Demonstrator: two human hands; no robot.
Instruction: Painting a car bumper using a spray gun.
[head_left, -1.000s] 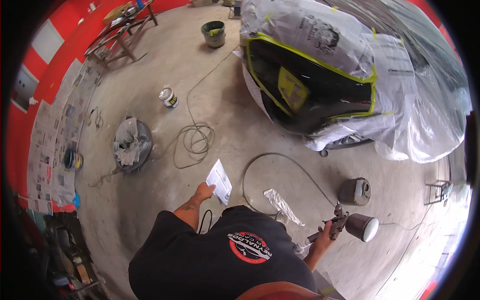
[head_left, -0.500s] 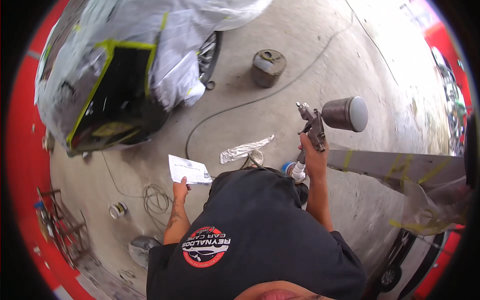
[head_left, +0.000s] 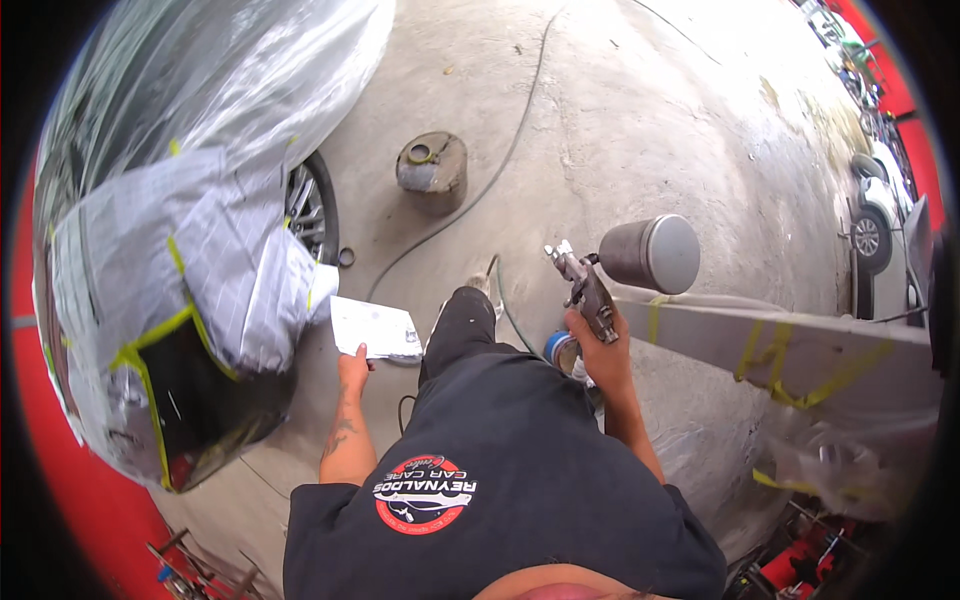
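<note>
My left hand [head_left: 355,366] grips a white paper sheet [head_left: 374,325] low at my left side. My right hand [head_left: 600,345] is shut on a dark metal spray gun [head_left: 585,288], its large cup [head_left: 650,255] lying sideways to the right. Below it, near my leg, is a blue-and-silver can [head_left: 560,350], partly hidden. At the left stands a car [head_left: 215,250] wrapped in plastic, paper and yellow tape, with a dark unmasked panel [head_left: 200,410] and an exposed wheel [head_left: 310,208].
A dented canister [head_left: 432,180] stands beside the wheel. A hose [head_left: 492,185] snakes across the concrete floor. At the right, a long grey taped part [head_left: 750,340] is raised beside me; a white car [head_left: 880,225] and clutter line the far edge. Red walls curve round both sides.
My view has swung to the right, so the wrapped car has moved to the left side. I have stepped forward; my leg shows. The paper and spray gun remain held.
</note>
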